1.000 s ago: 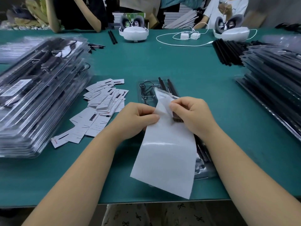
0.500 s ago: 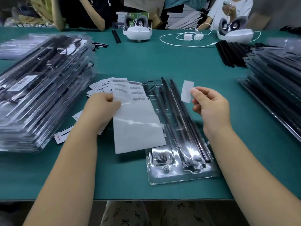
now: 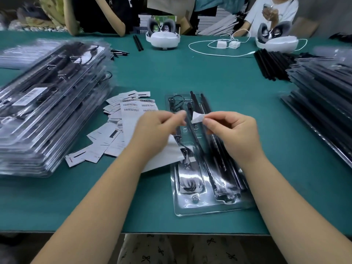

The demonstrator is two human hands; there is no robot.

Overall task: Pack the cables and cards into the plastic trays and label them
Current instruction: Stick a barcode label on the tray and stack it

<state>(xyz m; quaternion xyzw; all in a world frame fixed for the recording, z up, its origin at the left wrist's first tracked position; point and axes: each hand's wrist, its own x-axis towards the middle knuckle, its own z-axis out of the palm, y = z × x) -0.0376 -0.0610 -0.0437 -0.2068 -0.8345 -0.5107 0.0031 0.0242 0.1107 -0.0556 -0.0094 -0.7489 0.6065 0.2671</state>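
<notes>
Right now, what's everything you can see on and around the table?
table: one, teal, fills view
open tray: one, clear, centre, black cables and rods inside
label: one, white, pinched in right hand
label sheet: one, white, barcodes, under left hand
cards: many, white, loose pile left of centre
packed trays: one stack, clear, left
tray stack: one, dark, right
headsets: two, white, far edge
charger cable: one, white, far edge
hands: left hand, right hand, over the tray

Barcodes on label sheet, barcode sticker on left tray stack, all print illegible
</notes>
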